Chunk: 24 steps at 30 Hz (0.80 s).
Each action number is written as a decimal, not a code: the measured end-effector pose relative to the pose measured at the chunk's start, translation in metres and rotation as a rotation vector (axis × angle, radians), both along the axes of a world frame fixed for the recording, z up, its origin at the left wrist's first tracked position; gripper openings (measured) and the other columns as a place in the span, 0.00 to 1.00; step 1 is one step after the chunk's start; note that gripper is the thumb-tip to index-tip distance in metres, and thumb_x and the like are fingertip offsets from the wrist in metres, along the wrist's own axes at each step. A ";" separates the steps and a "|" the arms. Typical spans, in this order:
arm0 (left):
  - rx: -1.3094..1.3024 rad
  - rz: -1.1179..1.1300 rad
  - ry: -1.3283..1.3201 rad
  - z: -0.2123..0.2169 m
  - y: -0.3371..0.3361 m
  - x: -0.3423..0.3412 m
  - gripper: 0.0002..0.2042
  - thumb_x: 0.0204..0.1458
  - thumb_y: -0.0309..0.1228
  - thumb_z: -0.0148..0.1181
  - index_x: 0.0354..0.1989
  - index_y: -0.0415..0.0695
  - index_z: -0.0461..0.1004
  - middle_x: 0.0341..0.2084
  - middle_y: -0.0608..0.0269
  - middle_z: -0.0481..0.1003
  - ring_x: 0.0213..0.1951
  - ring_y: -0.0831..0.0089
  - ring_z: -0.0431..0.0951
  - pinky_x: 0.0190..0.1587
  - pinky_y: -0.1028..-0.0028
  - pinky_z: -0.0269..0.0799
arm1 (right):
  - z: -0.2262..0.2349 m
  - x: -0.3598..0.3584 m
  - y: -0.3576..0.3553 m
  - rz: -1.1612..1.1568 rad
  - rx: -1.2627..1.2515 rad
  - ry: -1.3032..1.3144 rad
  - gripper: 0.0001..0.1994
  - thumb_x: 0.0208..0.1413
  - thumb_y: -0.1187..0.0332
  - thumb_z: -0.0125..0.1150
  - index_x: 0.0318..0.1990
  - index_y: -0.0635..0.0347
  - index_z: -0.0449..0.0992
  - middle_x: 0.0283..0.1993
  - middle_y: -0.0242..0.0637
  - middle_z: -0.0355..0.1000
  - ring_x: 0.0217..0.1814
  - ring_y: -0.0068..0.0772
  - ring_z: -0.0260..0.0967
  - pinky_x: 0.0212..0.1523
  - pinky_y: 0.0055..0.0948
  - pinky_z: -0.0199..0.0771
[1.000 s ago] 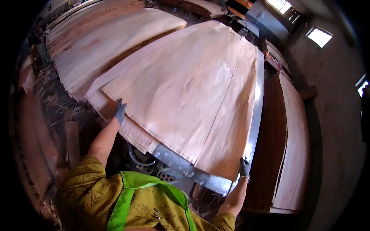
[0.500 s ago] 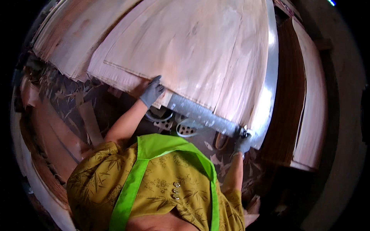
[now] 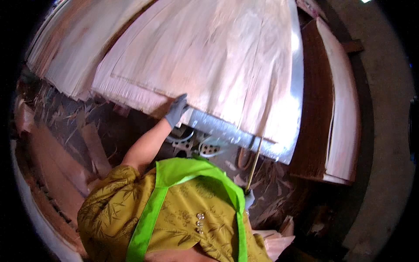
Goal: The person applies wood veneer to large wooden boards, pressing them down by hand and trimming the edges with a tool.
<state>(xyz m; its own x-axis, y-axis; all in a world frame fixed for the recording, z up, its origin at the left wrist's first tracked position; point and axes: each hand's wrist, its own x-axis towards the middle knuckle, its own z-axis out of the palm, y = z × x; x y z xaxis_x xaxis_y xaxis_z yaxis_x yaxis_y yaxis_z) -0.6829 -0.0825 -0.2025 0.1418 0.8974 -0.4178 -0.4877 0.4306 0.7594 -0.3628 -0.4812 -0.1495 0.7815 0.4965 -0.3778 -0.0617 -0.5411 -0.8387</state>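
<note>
A broad, pale wood veneer sheet (image 3: 205, 65) covers the metal-edged table in front of me, with a long split running through its right part. My left hand (image 3: 176, 110), in a grey glove, is closed on the near edge of this sheet, fingers bent over it. Low by my right side is my gloved right hand (image 3: 249, 198), mostly hidden by the apron. From it a long, thin wooden strip (image 3: 254, 168) slants up to the sheet's near edge. The right hand appears closed around the strip's lower end; its fingers are largely covered.
A shiny metal table edge (image 3: 218, 129) shows along the front. Veneer stacks stand at the left (image 3: 87, 48) and right (image 3: 345, 118). White perforated containers (image 3: 209, 148) sit under the table. Veneer scraps (image 3: 65, 157) litter the floor at the left.
My right hand has come down and back from the table's near right corner toward my body, with the thin strip now stretching from it. My left hand stays at the sheet's edge.
</note>
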 end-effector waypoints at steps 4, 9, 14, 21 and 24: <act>0.027 0.012 0.040 -0.004 0.001 0.004 0.18 0.51 0.26 0.49 0.53 0.50 0.66 0.46 0.67 0.66 0.44 0.77 0.66 0.45 0.75 0.69 | 0.005 0.014 0.078 0.269 -0.066 -0.415 0.10 0.47 0.70 0.60 0.37 0.63 0.74 0.23 0.34 0.72 0.26 0.18 0.63 0.31 0.24 0.66; 0.051 0.057 0.096 -0.008 0.003 0.009 0.19 0.50 0.27 0.51 0.52 0.50 0.67 0.47 0.66 0.67 0.44 0.76 0.67 0.45 0.74 0.69 | 0.019 0.036 0.166 0.179 0.301 -0.097 0.05 0.46 0.75 0.61 0.29 0.66 0.72 0.23 0.25 0.66 0.25 0.17 0.57 0.27 0.21 0.61; 0.019 0.152 0.229 -0.008 0.004 0.020 0.19 0.48 0.29 0.55 0.51 0.49 0.69 0.47 0.66 0.68 0.46 0.74 0.68 0.42 0.73 0.70 | 0.025 0.074 0.165 0.149 0.429 -0.024 0.10 0.45 0.77 0.62 0.37 0.66 0.73 0.26 0.22 0.63 0.25 0.16 0.55 0.26 0.17 0.57; 0.012 0.244 0.333 -0.012 0.011 0.029 0.19 0.47 0.29 0.56 0.51 0.47 0.67 0.46 0.63 0.69 0.46 0.72 0.68 0.43 0.69 0.69 | 0.014 0.144 0.130 0.114 0.355 0.039 0.08 0.47 0.73 0.61 0.28 0.73 0.73 0.24 0.26 0.66 0.24 0.18 0.57 0.25 0.22 0.60; -0.003 0.263 0.410 -0.011 0.013 0.031 0.19 0.47 0.31 0.56 0.50 0.47 0.67 0.46 0.62 0.69 0.47 0.71 0.67 0.43 0.68 0.69 | 0.018 0.169 0.103 0.165 0.312 -0.031 0.05 0.47 0.74 0.58 0.28 0.69 0.74 0.24 0.27 0.68 0.23 0.17 0.58 0.24 0.19 0.59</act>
